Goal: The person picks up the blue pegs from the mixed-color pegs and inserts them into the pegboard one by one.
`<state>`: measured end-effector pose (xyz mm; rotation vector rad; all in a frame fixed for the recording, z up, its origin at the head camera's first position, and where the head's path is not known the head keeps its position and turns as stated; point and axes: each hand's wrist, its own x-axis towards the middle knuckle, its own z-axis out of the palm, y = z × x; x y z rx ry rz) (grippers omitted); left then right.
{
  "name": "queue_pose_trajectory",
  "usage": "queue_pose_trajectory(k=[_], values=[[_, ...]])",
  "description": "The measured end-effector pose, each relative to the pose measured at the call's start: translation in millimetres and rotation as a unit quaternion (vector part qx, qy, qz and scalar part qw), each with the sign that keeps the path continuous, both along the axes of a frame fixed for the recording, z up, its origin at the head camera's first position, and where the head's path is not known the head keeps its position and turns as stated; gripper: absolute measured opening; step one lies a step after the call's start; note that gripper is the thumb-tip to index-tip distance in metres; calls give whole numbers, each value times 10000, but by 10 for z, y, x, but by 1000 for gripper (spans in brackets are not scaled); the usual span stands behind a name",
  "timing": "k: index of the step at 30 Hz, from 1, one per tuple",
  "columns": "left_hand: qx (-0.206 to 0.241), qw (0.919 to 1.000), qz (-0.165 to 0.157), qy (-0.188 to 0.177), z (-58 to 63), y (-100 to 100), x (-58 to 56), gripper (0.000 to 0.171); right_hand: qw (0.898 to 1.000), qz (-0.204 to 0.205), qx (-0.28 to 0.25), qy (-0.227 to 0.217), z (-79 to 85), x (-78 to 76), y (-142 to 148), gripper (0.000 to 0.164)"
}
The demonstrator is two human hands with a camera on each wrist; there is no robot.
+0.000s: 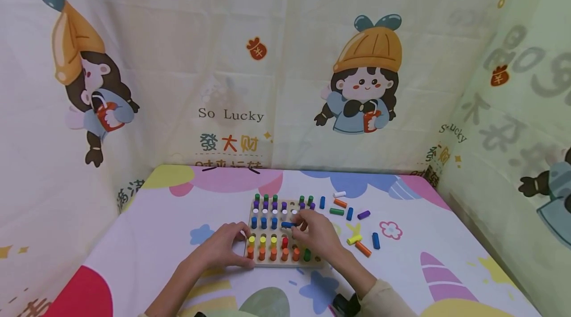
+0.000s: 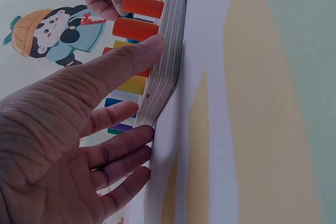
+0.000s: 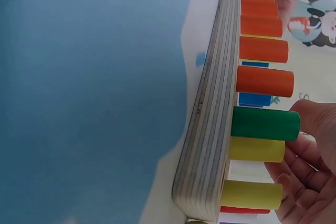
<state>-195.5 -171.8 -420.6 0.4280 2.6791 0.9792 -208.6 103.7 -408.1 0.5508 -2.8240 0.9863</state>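
Note:
A wooden pegboard (image 1: 281,263) lies on the table, set with upright pegs in coloured rows. My left hand (image 1: 223,246) holds its front-left corner, the thumb (image 2: 142,51) by an orange peg (image 2: 135,29) and the fingers along the left side. Over the blue row, my right hand (image 1: 317,233) pinches one end of a blue peg (image 1: 287,225), which lies sideways. Blue pegs (image 1: 264,223) stand to its left, white ones (image 1: 266,213) behind. A red peg (image 1: 285,242) follows the yellow pegs; a green peg (image 1: 307,255) ends the orange row. The right fingertips are partly hidden behind pegs in the right wrist view.
Loose pegs lie right of the board, among them a white (image 1: 339,194), a green (image 1: 336,211), a purple (image 1: 364,214), a yellow (image 1: 354,239) and a blue one (image 1: 376,240). A patterned cloth (image 1: 285,59) hangs behind the table. Something black (image 1: 345,304) is by my right wrist.

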Motion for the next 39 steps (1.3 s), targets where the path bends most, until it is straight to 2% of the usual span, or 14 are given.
queue_pose_trajectory(k=[11,18,30,39], values=[[136,9990,-322,272,-10,-30,-13,55,9990,105,404,-133,19,-44,-33,13],[130,9993,-274,214,-21,-30,-15,56,9989,128,408,-209,41,-73,-57,12],[128,9991,-318,231,-14,-38,-4,55,9983,201,519,197,56,-153,-151,8],[146,9993,-258,227,-22,-34,-12,56,9987,67,490,101,85,-147,-168,8]])
